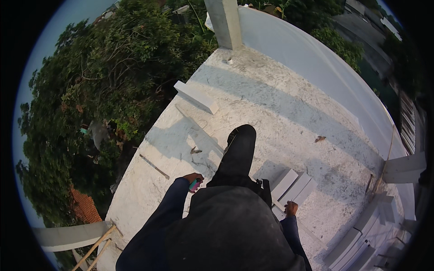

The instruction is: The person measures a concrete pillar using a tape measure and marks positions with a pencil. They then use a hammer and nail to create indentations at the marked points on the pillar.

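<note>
Pale concrete floor (266, 117), one slab: left edge runs diagonally alongside green trees (131, 49); right edge bounded by one white sheet (307, 49). Widest stretch lies ahead, between the lone block and the sheet, crossed by shadow bands.

Upright pillar (224, 25), grey: one, at the far corner. Lone block (198, 97), white: one, at the left edge. Block group (294, 187), white: apparently three, side by side, just ahead of the right grip. Block stack (361, 239), white: several, lower right; overlap prevents a count. Bamboo poles (95, 248): two, lower left.

Left grip (193, 177): fingers curled closed around one small teal-and-pink object (195, 184). Right grip (291, 208): fingers bunched beside a pale strip (278, 204); whether it is held, cannot tell.
</note>
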Action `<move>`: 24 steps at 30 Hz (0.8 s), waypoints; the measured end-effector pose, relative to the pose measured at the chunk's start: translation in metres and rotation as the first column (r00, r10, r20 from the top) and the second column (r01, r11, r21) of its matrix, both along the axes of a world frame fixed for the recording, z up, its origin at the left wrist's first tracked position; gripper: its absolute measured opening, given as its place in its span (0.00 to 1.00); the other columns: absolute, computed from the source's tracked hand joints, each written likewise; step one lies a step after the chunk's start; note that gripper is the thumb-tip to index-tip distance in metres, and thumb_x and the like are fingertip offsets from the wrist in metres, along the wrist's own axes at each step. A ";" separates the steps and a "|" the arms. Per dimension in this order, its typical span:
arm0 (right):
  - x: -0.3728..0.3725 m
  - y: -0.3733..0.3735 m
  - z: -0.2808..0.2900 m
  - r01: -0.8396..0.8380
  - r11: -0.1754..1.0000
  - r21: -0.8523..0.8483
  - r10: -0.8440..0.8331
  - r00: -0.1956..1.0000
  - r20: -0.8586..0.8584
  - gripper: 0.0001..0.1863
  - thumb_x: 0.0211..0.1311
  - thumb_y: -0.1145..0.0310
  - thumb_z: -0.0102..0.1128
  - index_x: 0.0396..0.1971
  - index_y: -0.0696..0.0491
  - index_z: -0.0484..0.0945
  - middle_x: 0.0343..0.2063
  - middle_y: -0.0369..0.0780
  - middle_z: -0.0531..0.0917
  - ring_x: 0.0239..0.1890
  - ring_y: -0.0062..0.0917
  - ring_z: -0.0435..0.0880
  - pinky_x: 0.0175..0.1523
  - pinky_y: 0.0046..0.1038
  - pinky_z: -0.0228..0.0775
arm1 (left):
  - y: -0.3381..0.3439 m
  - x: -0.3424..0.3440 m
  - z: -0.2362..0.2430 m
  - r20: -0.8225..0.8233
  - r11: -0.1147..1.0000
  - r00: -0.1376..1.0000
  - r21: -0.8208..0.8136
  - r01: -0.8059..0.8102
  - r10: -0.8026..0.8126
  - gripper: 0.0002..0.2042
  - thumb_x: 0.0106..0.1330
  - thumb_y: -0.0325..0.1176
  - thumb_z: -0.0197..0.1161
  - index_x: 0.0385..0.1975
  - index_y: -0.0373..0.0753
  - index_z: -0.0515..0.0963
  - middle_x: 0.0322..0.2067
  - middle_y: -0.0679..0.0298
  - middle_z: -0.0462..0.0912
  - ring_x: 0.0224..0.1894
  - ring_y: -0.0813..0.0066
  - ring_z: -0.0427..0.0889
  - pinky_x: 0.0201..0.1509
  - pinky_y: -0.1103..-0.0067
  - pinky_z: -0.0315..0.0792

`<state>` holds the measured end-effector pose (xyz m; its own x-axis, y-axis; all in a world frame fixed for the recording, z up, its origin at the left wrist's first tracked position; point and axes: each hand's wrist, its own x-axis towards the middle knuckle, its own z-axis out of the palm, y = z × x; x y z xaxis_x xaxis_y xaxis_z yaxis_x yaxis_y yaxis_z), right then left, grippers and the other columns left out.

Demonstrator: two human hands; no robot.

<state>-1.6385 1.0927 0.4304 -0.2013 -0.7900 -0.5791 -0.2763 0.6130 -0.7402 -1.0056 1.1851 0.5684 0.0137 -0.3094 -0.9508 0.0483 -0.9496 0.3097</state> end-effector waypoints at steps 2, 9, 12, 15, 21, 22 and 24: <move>-0.006 -0.009 -0.013 0.005 1.000 -0.019 -0.005 1.000 0.007 0.19 0.62 0.61 0.60 0.36 0.67 0.82 0.21 0.49 0.85 0.15 0.31 0.79 0.19 0.34 0.70 | -0.005 0.008 -0.008 0.062 0.997 0.996 -0.040 0.065 -0.062 0.13 0.64 0.38 0.67 0.45 0.43 0.82 0.35 0.61 0.85 0.32 0.67 0.86 0.33 0.64 0.81; -0.003 -0.066 -0.034 -0.114 0.993 0.014 0.114 0.977 -0.179 0.16 0.61 0.62 0.63 0.32 0.64 0.84 0.21 0.47 0.84 0.17 0.31 0.80 0.21 0.36 0.69 | -0.072 0.049 -0.009 0.514 0.642 0.735 -0.391 0.660 -0.442 0.19 0.58 0.28 0.73 0.49 0.46 0.78 0.37 0.63 0.83 0.36 0.68 0.85 0.36 0.62 0.85; 0.034 -0.116 -0.013 0.012 0.987 0.158 0.014 0.986 -0.164 0.17 0.60 0.60 0.64 0.35 0.62 0.84 0.20 0.46 0.83 0.14 0.27 0.75 0.16 0.32 0.65 | -0.143 0.070 -0.023 0.041 0.998 0.998 -0.037 0.043 -0.041 0.14 0.59 0.30 0.71 0.45 0.45 0.79 0.36 0.62 0.84 0.34 0.67 0.85 0.34 0.60 0.84; 0.086 -0.177 0.014 0.044 0.983 0.178 -0.022 0.992 -0.124 0.18 0.62 0.58 0.62 0.35 0.62 0.84 0.20 0.46 0.83 0.12 0.26 0.71 0.17 0.33 0.64 | -0.201 0.102 -0.048 -0.014 0.995 0.996 -0.034 0.093 -0.094 0.12 0.61 0.34 0.70 0.43 0.45 0.79 0.36 0.62 0.83 0.34 0.67 0.85 0.34 0.59 0.84; 0.251 -0.349 0.025 -0.146 0.964 0.222 0.209 0.934 -0.290 0.18 0.58 0.61 0.59 0.29 0.64 0.85 0.21 0.45 0.85 0.22 0.30 0.82 0.30 0.35 0.74 | -0.326 0.195 -0.111 0.366 0.603 0.816 -0.551 0.577 -0.446 0.17 0.63 0.50 0.66 0.41 0.44 0.80 0.33 0.62 0.84 0.33 0.67 0.84 0.41 0.67 0.81; 0.287 -0.380 0.027 -0.145 0.953 0.266 0.219 0.938 -0.270 0.16 0.58 0.62 0.58 0.27 0.62 0.85 0.21 0.44 0.85 0.26 0.29 0.84 0.36 0.33 0.74 | -0.348 0.212 -0.112 0.424 0.569 0.772 -0.522 0.635 -0.473 0.18 0.63 0.52 0.66 0.40 0.44 0.80 0.32 0.63 0.84 0.33 0.68 0.84 0.42 0.69 0.80; 0.358 -0.447 0.038 -0.372 0.902 0.220 0.420 0.873 -0.248 0.16 0.58 0.61 0.61 0.28 0.61 0.85 0.21 0.42 0.85 0.26 0.28 0.84 0.34 0.32 0.73 | -0.398 0.238 -0.105 0.163 0.834 0.941 -0.434 0.340 -0.298 0.18 0.61 0.51 0.68 0.38 0.42 0.81 0.31 0.64 0.83 0.33 0.70 0.83 0.43 0.72 0.78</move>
<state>-1.2808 0.6454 0.4682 -0.0653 -0.7393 -0.6703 -0.7031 0.5108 -0.4948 -0.7675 0.7870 0.4638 -0.0855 -0.7032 -0.7058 -0.2792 -0.6631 0.6945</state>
